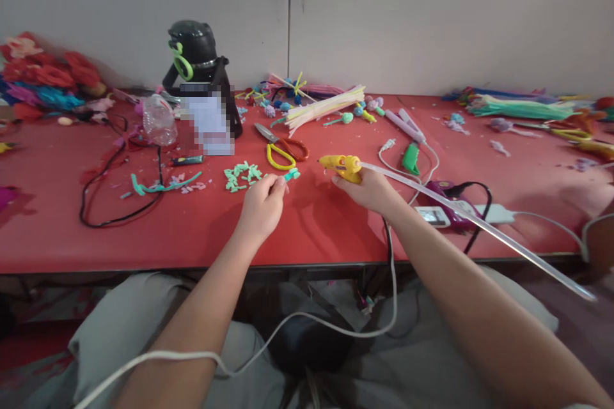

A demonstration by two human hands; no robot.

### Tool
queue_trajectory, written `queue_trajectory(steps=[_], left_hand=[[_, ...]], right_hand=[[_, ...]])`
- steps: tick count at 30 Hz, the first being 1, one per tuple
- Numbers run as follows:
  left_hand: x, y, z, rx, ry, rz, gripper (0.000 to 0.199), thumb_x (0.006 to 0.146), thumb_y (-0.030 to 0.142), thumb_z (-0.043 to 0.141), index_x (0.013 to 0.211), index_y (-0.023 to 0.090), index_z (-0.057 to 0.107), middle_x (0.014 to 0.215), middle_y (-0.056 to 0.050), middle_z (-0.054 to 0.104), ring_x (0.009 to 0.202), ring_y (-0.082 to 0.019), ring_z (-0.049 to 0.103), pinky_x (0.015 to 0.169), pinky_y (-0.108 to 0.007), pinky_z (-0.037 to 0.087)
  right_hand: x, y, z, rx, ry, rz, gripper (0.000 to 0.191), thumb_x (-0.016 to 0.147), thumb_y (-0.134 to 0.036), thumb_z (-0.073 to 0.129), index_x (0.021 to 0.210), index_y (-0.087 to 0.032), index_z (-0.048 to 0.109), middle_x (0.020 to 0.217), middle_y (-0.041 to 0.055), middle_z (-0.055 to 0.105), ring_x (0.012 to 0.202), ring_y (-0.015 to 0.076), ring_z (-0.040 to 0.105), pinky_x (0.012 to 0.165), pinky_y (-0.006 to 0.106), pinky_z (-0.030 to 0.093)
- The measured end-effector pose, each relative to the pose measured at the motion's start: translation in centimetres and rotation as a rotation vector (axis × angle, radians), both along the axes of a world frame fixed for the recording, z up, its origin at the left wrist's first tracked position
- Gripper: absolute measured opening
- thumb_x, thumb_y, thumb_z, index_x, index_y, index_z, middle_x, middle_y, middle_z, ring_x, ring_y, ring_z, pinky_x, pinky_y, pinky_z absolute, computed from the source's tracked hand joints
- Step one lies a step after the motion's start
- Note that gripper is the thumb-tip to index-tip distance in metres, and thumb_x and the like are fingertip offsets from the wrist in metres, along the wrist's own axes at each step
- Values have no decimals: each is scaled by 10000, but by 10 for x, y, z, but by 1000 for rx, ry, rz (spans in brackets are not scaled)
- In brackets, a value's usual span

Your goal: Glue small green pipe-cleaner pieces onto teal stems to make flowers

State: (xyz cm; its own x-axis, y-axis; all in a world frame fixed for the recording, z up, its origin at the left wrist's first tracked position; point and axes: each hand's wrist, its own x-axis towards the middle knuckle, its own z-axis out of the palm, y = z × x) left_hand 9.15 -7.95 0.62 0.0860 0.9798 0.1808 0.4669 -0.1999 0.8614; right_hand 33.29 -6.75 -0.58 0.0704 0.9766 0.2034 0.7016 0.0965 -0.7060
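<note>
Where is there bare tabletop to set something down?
Bare red tabletop lies between the left hand and the right hand holding the glue gun, also between the black cable and left forearm. It's crowded behind, around the scissors and pale stems, and rightward, around the purple block.

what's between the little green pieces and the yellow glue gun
In the head view, the left hand holding a small teal piece, with scissors just beyond.
</note>
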Motion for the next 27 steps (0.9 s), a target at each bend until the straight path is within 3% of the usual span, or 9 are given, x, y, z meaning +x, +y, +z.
queue_trajectory(steps=[2,5,10,17,23,27], left_hand=[[-3,2,0,-7,31,19,313,978,316,473,698,203,557,597,1,507,575,-161,486,535,-280,336],[-6,5,-1,32,68,36,329,973,318,474,673,203,544,588,-1,504,574,-164,478,535,-280,322],[-6,4,-1,57,86,45,328,974,316,470,676,203,543,581,4,505,569,-160,476,541,-282,303],[-3,2,1,44,96,37,314,974,264,483,673,198,545,599,3,537,596,-166,504,572,-298,325],[-2,1,2,31,86,29,312,976,247,491,672,198,536,601,7,535,607,-168,509,575,-295,320],[-1,1,4,12,84,34,308,977,212,498,672,195,537,598,11,534,597,-164,496,578,-295,304]], right_hand=[[-4,-1,1,-19,214,104,257,819,-443,674,875,-192,689,752,39,708,683,209,657,648,343,510],[-9,-10,7,-47,354,220,238,841,-426,682,825,-189,671,724,27,693,687,187,656,687,342,529],[-17,-23,15,-130,391,294,197,827,-394,700,838,-202,659,690,9,662,625,170,627,598,316,516],[-19,-24,16,-95,348,321,154,826,-335,673,764,-205,619,623,-18,597,578,144,556,573,304,477],[-21,-23,15,-107,379,343,117,801,-296,676,875,-205,664,642,-33,568,570,136,522,547,287,446],[-20,-22,14,-94,384,358,86,792,-278,675,824,-205,643,640,-33,560,582,135,515,550,280,437]])
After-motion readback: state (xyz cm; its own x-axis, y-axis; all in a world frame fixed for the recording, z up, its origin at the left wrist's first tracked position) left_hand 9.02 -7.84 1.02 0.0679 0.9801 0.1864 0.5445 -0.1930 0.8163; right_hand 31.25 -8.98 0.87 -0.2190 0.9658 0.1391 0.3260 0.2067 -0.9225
